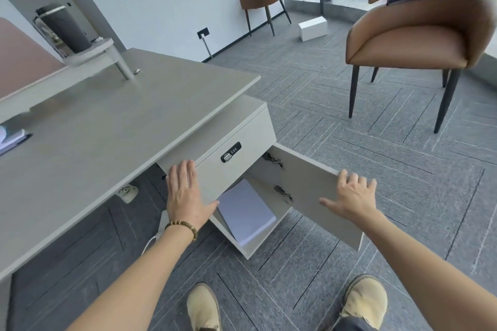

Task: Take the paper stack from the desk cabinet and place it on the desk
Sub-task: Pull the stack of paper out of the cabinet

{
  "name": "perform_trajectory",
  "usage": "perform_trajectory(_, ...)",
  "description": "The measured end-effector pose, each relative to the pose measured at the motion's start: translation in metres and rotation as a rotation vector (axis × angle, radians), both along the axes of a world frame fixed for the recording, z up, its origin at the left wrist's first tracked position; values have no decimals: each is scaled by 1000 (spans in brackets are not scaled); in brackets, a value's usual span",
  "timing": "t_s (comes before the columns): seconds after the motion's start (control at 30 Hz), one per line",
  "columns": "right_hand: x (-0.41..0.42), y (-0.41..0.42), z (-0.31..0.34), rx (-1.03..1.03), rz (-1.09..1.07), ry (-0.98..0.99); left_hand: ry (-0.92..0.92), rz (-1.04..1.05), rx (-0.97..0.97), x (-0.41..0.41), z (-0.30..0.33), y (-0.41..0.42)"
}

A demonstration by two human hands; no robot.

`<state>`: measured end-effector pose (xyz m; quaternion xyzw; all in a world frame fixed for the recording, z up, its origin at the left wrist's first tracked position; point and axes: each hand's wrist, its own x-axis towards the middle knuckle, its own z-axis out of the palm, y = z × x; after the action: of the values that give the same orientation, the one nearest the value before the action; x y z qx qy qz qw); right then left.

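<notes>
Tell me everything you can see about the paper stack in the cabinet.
The paper stack is a thick block of plain white sheets, edges squared. It lies tilted in the open lower compartment of the desk cabinet, its far end higher. The left hand hides its near-left corner; whether they touch is unclear.

Left hand point(185, 192): flat, fingers spread, palm against the cabinet point(236, 140) front, beaded band at the wrist. Right hand point(352, 193): fingers hooked over the cabinet's open door point(309, 183) top edge, thumb out. Both forearms bare, extended.
</notes>
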<state>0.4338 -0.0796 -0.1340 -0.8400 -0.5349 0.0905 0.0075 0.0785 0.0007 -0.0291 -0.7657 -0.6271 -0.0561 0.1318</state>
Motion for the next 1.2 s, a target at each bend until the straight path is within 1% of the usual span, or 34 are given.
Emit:
perform_trajectory(0.2,-5,29,-4,16,8,26,-40,70,64,14,-14,1)
perform_trajectory(0.3,-11,39,-4,-33,-56,2,-54,80,73,15,-16,1)
perform_trajectory(0.4,-18,50,3,-90,-69,10,-103,83,40,15,-13,1)
perform_trajectory(0.5,-27,62,10,-98,-21,50,-149,82,7,18,-15,-4)
perform_trajectory(0.57,-35,70,13,-33,69,61,-180,50,-25,25,-27,-14)
perform_trajectory(0.67,-58,83,11,50,229,149,-201,-66,-149,40,-66,-34)
perform_trajectory(0.73,-77,92,5,51,262,209,-207,-96,-257,47,-95,-38)
perform_trajectory(0.8,-92,102,-9,28,243,246,-273,-52,-335,50,-121,-28)
perform_trajectory(0.9,-110,119,-43,-102,244,303,-420,64,-459,54,-163,-4)
perform_trajectory(1.0,-124,137,-87,-180,257,352,-557,137,-509,55,-214,21)
perform_trajectory(1.13,-136,165,-143,-288,252,387,-523,218,-565,54,-283,53)
perform_trajectory(1.2,-140,178,-169,-327,246,401,-533,269,-590,53,-308,67)
